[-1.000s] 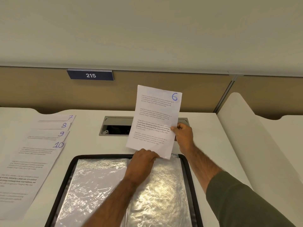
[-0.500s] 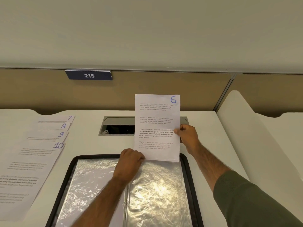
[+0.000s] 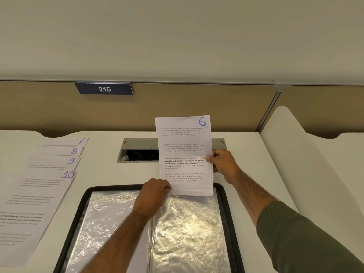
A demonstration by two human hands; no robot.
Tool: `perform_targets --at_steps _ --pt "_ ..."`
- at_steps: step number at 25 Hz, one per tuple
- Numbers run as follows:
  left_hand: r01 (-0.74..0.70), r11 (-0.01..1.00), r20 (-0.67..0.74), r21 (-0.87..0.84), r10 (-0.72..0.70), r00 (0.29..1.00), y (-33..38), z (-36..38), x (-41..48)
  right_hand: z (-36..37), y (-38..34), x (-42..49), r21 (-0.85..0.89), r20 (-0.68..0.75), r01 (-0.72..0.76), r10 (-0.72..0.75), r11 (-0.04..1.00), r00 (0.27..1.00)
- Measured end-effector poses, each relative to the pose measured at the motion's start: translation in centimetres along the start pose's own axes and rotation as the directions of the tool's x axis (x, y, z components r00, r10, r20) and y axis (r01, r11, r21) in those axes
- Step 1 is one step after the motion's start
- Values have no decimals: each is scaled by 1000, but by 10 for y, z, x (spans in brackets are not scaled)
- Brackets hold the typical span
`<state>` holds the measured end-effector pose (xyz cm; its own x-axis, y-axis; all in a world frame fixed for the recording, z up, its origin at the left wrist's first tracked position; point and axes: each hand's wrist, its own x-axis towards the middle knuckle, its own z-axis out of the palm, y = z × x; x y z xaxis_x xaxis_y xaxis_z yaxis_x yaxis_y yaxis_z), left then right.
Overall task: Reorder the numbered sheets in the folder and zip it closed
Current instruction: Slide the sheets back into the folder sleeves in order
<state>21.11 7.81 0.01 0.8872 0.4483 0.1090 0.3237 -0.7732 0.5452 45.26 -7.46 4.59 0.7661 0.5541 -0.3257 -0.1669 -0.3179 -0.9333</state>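
Upright, printed sheet [image 3: 185,154] marked 6

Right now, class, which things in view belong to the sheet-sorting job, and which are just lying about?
In the job: sheet 6, gripped by the right hand; plastic sleeve, pinched by the left hand; open folder; sheets 7 to 10 on the desk.
Lying about: number plate 215; cable hatch.
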Motion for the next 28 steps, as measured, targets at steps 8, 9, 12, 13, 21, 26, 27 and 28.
perform_targets --at_steps 8,9,12,13,21,26,27,28 --pt "52 999 143 10 -53 988 -12 -10 10 -10 -4 5 40 8 -27 27 999 1000" --pt "47 998 140 37 -52 989 -13 -11 11 -12 -4 5 57 4 -31 31 998 1000" --pt "44 997 106 69 -51 993 -13 -9 12 -13 -1 4 92 31 -55 53 994 998" --pt "38 997 87 68 -43 995 -14 -7 10 -12 0 3 90 47 -66 62 994 997" --pt "163 979 -41 -121 -169 985 -6 -1 4 -1 8 0 -65 179 -99 109 993 978" --pt "447 566 24 -693 -601 799 2 -19 35 -7 11 -9 -36 256 -154 158 987 954" --pt "462 508 46 -727 -635 771 -4 -20 44 -9 12 -11 -25 281 -170 171 985 944" --pt "478 492 61 -728 -648 760 -11 -19 52 -10 14 -12 -23 296 -181 180 983 938"
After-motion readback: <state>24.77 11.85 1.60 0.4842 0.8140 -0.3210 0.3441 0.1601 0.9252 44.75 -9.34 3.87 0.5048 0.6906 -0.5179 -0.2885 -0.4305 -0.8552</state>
